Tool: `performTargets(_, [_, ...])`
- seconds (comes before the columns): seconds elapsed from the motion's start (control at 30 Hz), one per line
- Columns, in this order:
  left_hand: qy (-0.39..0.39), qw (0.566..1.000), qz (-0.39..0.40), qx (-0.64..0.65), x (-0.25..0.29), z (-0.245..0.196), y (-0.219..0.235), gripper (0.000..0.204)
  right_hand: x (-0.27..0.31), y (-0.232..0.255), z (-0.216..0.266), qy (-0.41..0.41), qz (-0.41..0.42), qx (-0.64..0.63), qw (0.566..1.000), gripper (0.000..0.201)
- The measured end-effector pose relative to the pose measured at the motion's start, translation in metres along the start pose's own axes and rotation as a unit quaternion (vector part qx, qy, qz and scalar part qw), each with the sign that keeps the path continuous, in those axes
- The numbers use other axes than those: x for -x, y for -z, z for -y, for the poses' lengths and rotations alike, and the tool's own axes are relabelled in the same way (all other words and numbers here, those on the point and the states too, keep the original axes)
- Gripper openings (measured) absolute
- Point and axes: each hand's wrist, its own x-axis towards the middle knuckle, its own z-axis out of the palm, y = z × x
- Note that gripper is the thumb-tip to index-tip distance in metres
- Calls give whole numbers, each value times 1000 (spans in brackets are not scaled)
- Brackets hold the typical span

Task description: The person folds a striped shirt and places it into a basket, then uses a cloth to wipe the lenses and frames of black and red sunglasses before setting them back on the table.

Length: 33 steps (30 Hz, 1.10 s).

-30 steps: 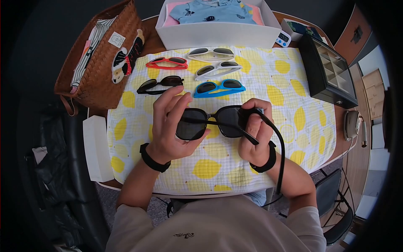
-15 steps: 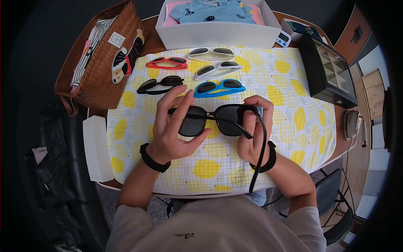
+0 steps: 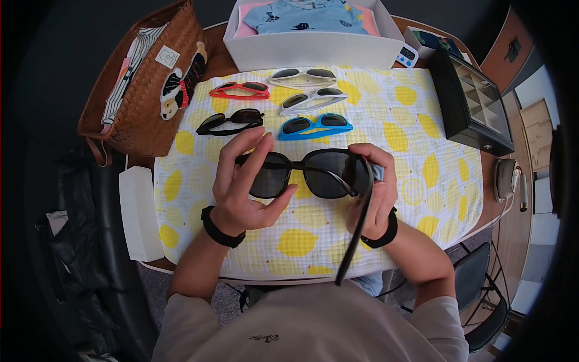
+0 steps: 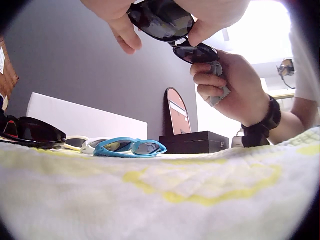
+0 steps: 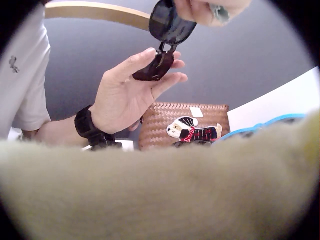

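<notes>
Both hands hold a pair of black sunglasses point(image 3: 325, 175) above the cloth, dark lenses facing the head camera. My left hand point(image 3: 238, 190) grips one end of the frame, thumb at the lower lens edge and fingers at its outer side. At the other end my right hand point(image 3: 380, 193) pinches the frame near the hinge, with a small grey cloth point(image 4: 217, 82) bunched in its fingers. One temple arm point(image 3: 354, 241) hangs down past the right hand. Beyond the hands lie blue sunglasses point(image 3: 316, 127) and another black pair point(image 3: 229, 122).
Red sunglasses point(image 3: 240, 90) and two white pairs lie farther back on the lemon-print cloth point(image 3: 301, 241). Around it stand a woven basket point(image 3: 151, 90), a white box point(image 3: 313, 51) with clothes, a black compartment case point(image 3: 470, 102), a timer point(image 3: 407, 55) and a narrow white box point(image 3: 140, 211).
The held sunglasses have turned and shifted a little. Their hanging temple arm has swung left across the right hand, and the right thumb has moved down. The glasses on the table have stayed put.
</notes>
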Motion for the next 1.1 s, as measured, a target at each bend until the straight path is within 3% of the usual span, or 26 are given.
performTargets(0.17, [-11, 1000, 6, -16, -3, -3, -1, 82, 4, 4, -8, -25, 7, -46, 999, 49])
performTargets(0.37, [-14, 1000, 18, -6, -4, -6, 0, 81, -2, 3, -7, 31, 18, -26, 999, 25])
performTargets(0.4, [24, 999, 32, 14, -4, -9, 1, 90, -1, 1, -4, 13, 10, -21, 1000, 20])
performTargets(0.47, [62, 996, 45, 35, -3, -10, 1, 100, 0, -1, -1, -4, 2, -16, 1000, 21])
performTargets(0.53, [21, 996, 36, 82, -3, -4, -1, 126, 1, -2, 0, -11, -17, 27, 999, 31])
performTargets(0.63, [16, 999, 16, 46, 0, -7, -3, 144, 1, -3, -3, -9, -17, 18, 1000, 36])
performTargets(0.87, [-8, 999, -20, 34, 0, -8, -5, 152, -1, -4, 2, -24, -15, 21, 999, 45])
performTargets(1.1, [-35, 998, -22, 36, 2, -1, -4, 139, 3, -9, 0, -39, -40, -17, 998, 49])
